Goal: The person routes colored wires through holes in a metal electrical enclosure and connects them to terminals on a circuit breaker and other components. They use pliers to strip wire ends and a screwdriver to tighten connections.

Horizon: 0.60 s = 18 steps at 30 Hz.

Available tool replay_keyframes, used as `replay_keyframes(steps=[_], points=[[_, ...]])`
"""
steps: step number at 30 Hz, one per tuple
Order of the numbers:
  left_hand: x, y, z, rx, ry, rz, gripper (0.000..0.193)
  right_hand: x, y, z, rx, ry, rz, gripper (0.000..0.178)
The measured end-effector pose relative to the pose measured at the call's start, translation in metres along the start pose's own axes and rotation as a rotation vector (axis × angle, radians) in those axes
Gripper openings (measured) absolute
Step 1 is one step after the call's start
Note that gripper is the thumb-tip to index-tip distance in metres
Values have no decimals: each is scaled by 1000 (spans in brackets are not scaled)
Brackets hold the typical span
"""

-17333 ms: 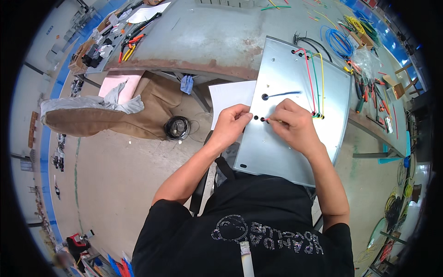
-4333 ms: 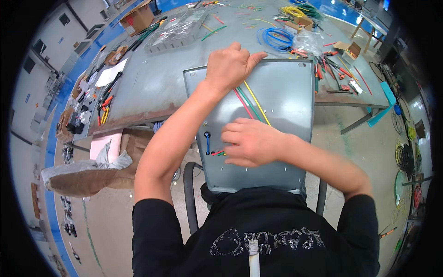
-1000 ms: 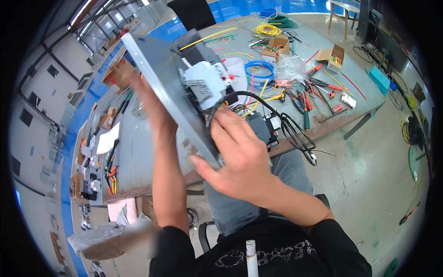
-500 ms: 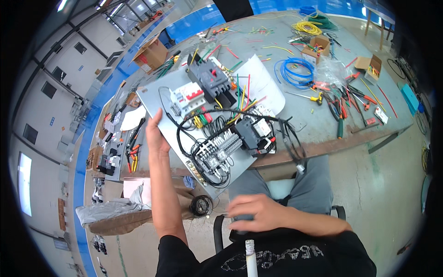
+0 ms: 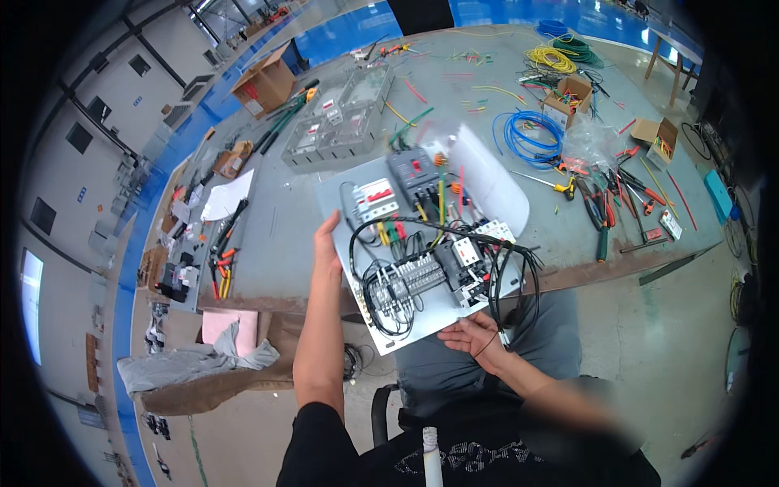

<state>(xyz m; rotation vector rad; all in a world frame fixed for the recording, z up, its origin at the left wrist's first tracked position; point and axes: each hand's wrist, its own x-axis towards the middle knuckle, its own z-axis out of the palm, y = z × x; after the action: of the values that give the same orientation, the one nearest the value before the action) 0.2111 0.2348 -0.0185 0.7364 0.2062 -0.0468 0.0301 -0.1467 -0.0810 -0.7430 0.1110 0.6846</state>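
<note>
A white metal mounting plate wired with electrical parts is tilted over the bench's front edge. My left hand grips its left edge. With its fingers at the lower right edge, my right hand holds the plate too, close to hanging black cables. On the plate sit a large dark circuit breaker, a white breaker with red levers, a row of terminal blocks and a contactor. A curled white sheet stands behind its right side.
A grey compartment box lies at the back left of the workbench. Coiled blue wire, pliers and screwdrivers are to the right. Cutters lie left. A cardboard box stands at the far left.
The plate has swung right and become more level, uncovering the compartment box. My right hand has risen from my lap to the plate's lower right edge.
</note>
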Motion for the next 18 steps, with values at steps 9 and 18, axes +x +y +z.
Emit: replay_keyframes(steps=[9,18], points=[[82,-38,45,221,-24,-257,48,-11,-13,2,-7,83,-18,28],[2,-3,148,1548,-46,744,52,-12,-17,-32,-241,116,57,31]])
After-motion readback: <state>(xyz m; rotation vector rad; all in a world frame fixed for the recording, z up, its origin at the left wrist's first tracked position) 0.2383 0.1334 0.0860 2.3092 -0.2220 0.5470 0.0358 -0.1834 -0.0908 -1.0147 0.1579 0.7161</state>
